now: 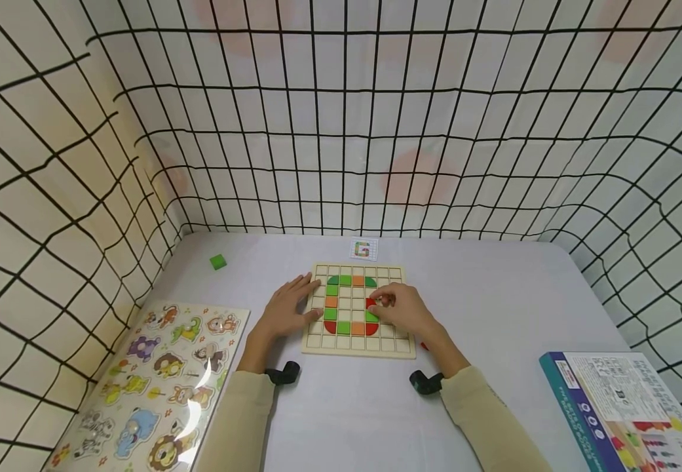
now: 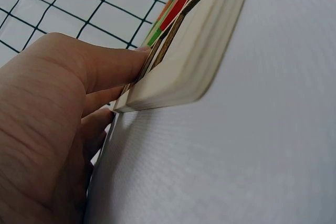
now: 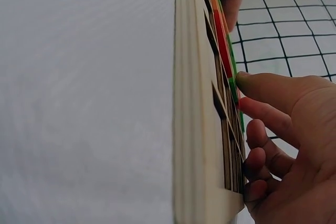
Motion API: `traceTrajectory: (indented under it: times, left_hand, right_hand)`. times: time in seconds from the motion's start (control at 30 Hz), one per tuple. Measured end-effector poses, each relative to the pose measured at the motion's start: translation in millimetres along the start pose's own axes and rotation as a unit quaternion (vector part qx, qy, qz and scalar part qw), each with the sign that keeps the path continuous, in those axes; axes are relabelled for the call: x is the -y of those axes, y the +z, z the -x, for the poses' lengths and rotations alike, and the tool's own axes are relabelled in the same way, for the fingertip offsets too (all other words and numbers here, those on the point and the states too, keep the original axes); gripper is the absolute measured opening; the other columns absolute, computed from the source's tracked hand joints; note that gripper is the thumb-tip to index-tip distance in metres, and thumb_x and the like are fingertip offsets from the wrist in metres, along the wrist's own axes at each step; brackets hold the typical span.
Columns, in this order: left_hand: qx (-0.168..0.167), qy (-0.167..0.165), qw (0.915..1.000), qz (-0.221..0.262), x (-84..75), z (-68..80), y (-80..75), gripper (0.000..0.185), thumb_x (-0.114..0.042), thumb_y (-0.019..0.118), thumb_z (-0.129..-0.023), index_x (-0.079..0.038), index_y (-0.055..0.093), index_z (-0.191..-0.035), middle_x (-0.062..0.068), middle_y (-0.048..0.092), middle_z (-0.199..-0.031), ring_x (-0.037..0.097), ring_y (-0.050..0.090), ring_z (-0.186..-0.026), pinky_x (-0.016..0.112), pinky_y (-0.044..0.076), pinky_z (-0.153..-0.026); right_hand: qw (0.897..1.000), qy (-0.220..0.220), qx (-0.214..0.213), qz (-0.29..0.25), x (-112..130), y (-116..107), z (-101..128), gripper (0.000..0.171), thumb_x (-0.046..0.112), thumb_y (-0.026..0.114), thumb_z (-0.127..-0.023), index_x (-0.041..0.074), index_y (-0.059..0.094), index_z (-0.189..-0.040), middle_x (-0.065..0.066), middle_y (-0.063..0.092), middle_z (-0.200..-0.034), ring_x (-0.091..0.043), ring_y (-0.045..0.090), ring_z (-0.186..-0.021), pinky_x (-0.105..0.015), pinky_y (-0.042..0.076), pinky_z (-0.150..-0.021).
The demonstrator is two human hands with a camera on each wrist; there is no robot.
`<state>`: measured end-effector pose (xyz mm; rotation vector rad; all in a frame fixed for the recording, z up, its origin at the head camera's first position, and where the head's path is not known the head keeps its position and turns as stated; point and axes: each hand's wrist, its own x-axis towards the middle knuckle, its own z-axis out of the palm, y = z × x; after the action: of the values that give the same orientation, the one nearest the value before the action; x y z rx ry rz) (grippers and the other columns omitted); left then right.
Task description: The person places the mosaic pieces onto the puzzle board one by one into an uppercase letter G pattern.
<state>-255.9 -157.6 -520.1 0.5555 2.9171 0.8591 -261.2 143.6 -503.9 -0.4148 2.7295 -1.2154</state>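
Observation:
A square wooden grid board (image 1: 352,349) lies on the table, with green, orange and red tiles forming a rounded outline in its slots. My left hand (image 1: 286,307) rests at the board's left edge, fingers spread. In the left wrist view its thumb (image 2: 118,66) lies on the board's rim by a green tile. My right hand (image 1: 402,307) is over the right side of the outline, thumb and index finger pinching a small red tile (image 1: 370,303) at its slot. Just below sits a green tile (image 1: 371,316), close under the thumb. The other right fingers curl in loosely.
A small pattern card (image 1: 364,249) lies behind the board. One loose green block (image 1: 218,262) is at the back left, and a red piece (image 1: 424,346) shows beside the right wrist. An animal puzzle sheet (image 1: 184,380) lies left, a printed box (image 1: 629,406) right. Black netting (image 1: 341,131) surrounds the table.

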Motion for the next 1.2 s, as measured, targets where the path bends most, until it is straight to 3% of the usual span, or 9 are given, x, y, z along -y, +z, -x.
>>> traceTrajectory:
  times: [0.5, 0.83, 1.2]
  left_hand:
    - [0.006, -0.001, 1.0, -0.006, -0.5, 0.0, 0.9, 0.073, -0.048, 0.06, -0.095, -0.017, 0.042, -0.159, 0.006, 0.029, -0.17, 0.031, 0.022, -0.16, 0.058, 0.017, -0.129]
    - [0.001, -0.002, 1.0, -0.009, 0.3, -0.6, 0.8, 0.072, -0.048, 0.06, -0.095, -0.018, 0.043, -0.159, 0.006, 0.03, -0.17, 0.031, 0.023, -0.159, 0.058, 0.018, -0.128]
    - [0.003, -0.003, 1.0, -0.002, -1.2, -0.1, -0.2, 0.072, -0.048, 0.061, -0.096, -0.018, 0.042, -0.159, 0.006, 0.03, -0.17, 0.031, 0.022, -0.159, 0.059, 0.017, -0.128]
  right_hand:
    - [1.0, -0.005, -0.004, -0.029, -7.8, -13.3, 14.2, 0.024, 0.026, 0.077, -0.093, 0.014, 0.077, -0.114, -0.003, 0.062, -0.092, -0.019, 0.052, -0.083, -0.031, 0.044, -0.073]
    - [0.999, 0.034, -0.032, 0.003, -30.5, -37.0, 42.2, 0.021, 0.022, 0.078, -0.091, 0.015, 0.078, -0.111, -0.001, 0.061, -0.088, -0.018, 0.052, -0.083, -0.025, 0.044, -0.068]
    - [0.999, 0.023, -0.016, 0.038, -47.5, -55.7, 70.7, 0.021, 0.008, 0.072, -0.09, 0.014, 0.077, -0.111, 0.0, 0.062, -0.087, -0.019, 0.053, -0.082, -0.025, 0.046, -0.068]
